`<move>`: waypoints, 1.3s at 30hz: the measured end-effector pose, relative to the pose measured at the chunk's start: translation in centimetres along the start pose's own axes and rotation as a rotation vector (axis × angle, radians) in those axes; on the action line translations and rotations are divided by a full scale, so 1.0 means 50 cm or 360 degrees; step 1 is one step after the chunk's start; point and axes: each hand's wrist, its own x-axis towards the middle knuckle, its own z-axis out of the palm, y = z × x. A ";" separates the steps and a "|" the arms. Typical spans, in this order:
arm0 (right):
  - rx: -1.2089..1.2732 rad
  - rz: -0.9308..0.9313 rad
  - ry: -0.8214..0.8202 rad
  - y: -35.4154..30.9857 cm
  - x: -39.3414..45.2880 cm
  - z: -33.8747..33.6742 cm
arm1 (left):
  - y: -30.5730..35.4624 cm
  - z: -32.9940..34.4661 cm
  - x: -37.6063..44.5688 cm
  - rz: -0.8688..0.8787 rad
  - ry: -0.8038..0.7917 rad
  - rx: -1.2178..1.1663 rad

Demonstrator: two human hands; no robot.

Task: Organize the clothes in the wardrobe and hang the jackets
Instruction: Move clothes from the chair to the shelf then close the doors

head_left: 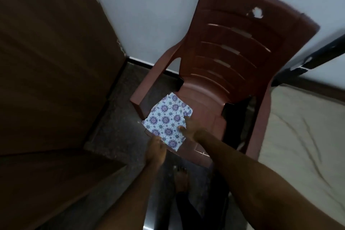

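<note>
Both hands reach to a folded cloth on the seat of a plastic chair.

The folded patterned cloth (167, 120), white with purple and blue round flowers, lies on the front left part of the seat of the brown plastic chair (235, 46). The left hand (155, 148) is at the near corner of the cloth and touches its edge; the picture is blurred, so I cannot tell if the fingers pinch it. The right hand (188, 129) lies on the right edge of the cloth, with the fingers bent over that edge. The chair stands against a pale wall (149, 15). A dark brown wardrobe door (52, 61) is to the left, and a bed with a light sheet (306, 136) is just beside the chair on the right. A bare foot (181, 177) stands on the dark floor (119, 117) below the arms.
</note>
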 end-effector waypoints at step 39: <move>0.0974 0.0029 -0.0285 -0.119 -0.263 0.278 | -0.286 -0.215 -0.288 -0.0028 0.0129 -0.0293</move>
